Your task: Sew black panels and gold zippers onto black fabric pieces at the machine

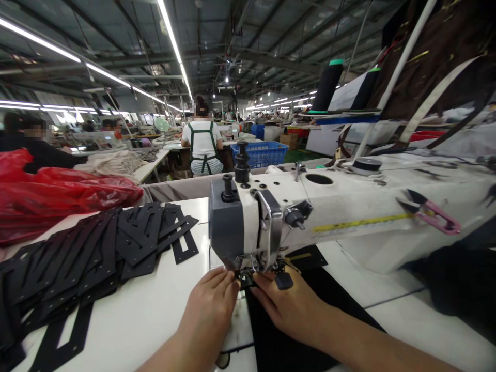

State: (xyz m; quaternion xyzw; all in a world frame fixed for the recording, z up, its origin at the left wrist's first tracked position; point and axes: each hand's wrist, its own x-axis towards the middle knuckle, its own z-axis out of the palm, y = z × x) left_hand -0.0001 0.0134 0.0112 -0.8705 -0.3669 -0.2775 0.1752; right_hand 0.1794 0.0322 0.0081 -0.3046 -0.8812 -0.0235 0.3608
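Observation:
A black fabric panel (279,343) lies under the head of a white sewing machine (341,196), its far end by the presser foot (245,278). My left hand (215,305) is just left of the foot, fingers pressed together and their tips at the edge of the black piece there. On the other side, my right hand (290,305) rests on the panel, its fingers closed on the material by the foot. The needle and the fingertips are partly hidden by the machine head. A dark piece with a gold zipper (302,257) shows behind my right hand.
Black cut-out frames (96,248) lie in an overlapping heap to the left. Behind them is a red plastic bag (70,191). Pink-handled snips (437,214) rest against the machine arm, near a yellow tape measure (360,222). A person (202,139) sits ahead beside a blue basket (261,154).

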